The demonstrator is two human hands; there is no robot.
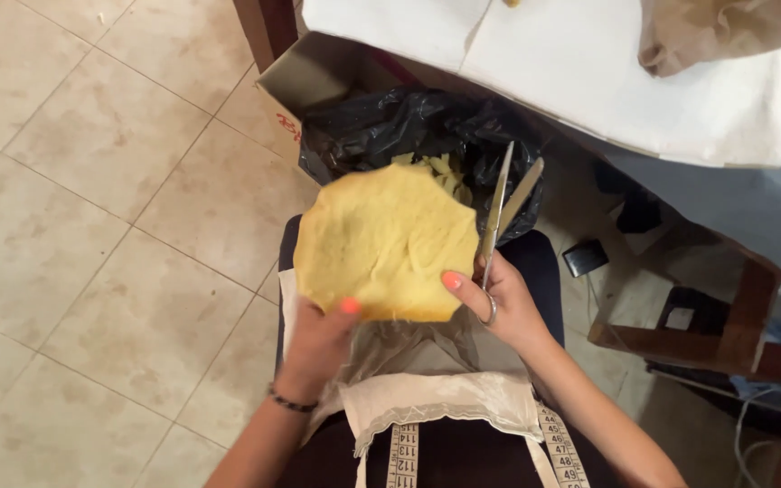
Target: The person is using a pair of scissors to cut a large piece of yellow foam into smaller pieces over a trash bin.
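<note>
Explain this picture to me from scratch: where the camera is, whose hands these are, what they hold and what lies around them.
There is no machine here. The single picture comes from a camera worn on a person's head, looking down at their own lap and hands.

The left hand grips the lower edge of a roundish piece of yellow fabric, thumb on top. The right hand holds a pair of scissors, blades open and pointing up beside the fabric's right edge, with one thumb resting on the cloth.

Beyond the fabric stands a cardboard box lined with a black plastic bag that holds small yellow scraps. A measuring tape hangs around the person's neck. The floor is beige tile, and white cloth lies on a table at upper right.
</note>
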